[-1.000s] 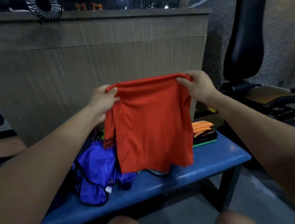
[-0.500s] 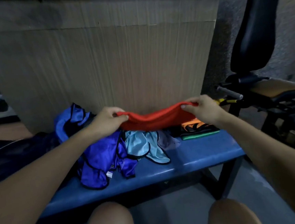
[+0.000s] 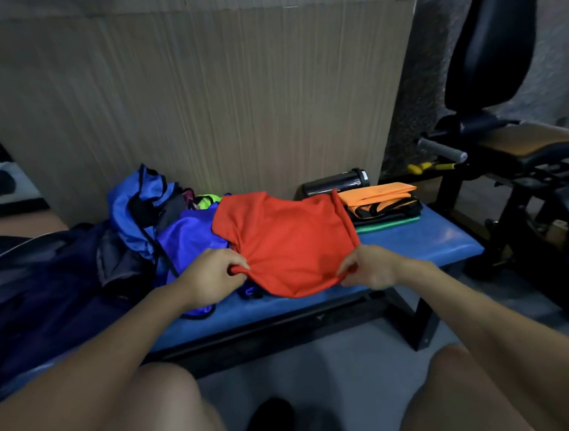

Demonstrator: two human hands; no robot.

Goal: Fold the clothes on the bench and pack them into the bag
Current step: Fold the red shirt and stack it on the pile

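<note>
Count: one red shirt [image 3: 289, 242], one folded stack [image 3: 384, 206] with orange on top, one heap of blue garments [image 3: 182, 238], one dark bag [image 3: 34, 282], one black bottle [image 3: 337, 182] — two hands at work.
Left hand [image 3: 213, 280]: fingers curled, pinching the shirt's near left corner.
Right hand [image 3: 370, 269]: pinching the near right corner, thumb and fingers closed on the hem.
Shirt position: spread on the blue bench [image 3: 433, 240], mid-seat, its left part lying over the blue heap, its right edge just beside the folded stack.
Orientation: long axis runs left to right along the bench; which end is the collar — cannot tell.
Around: wood-grain panel [image 3: 231, 99] behind; bottle lying on its side at the back; black exercise machine [image 3: 509, 127] to the right; bag on the bench's left end.
</note>
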